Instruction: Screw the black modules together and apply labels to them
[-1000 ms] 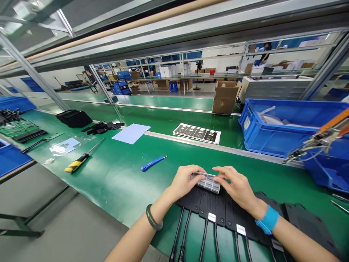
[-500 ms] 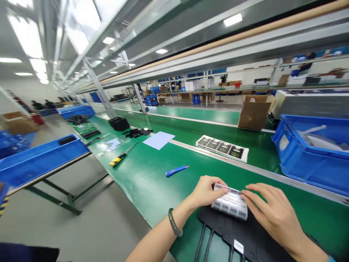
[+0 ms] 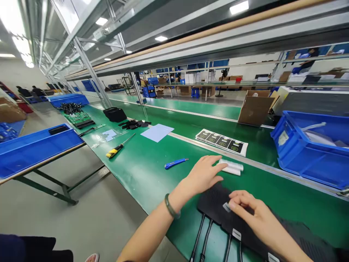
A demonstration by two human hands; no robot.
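My left hand point(image 3: 204, 174) reaches out over the green bench, its fingertips resting on a white label sheet point(image 3: 231, 166) that lies on the table. My right hand point(image 3: 252, 211) pinches a small grey label point(image 3: 226, 207) against the near end of a black flat module point(image 3: 215, 203). Several of these black modules lie side by side at the bench's front edge, each with black cables point(image 3: 201, 236) hanging off it; some carry white labels point(image 3: 236, 234).
A blue utility knife point(image 3: 176, 163) lies left of my hands. Further left are a yellow-handled screwdriver point(image 3: 118, 146) and a pale blue sheet point(image 3: 157, 132). A printed black-and-white sheet point(image 3: 222, 141) lies beyond. Blue crates point(image 3: 308, 154) stand right, a cardboard box point(image 3: 255, 107) behind.
My left hand has carried the label sheet away from the modules and set it on the table. My right hand took a label and now presses it onto a module. The view swung left.
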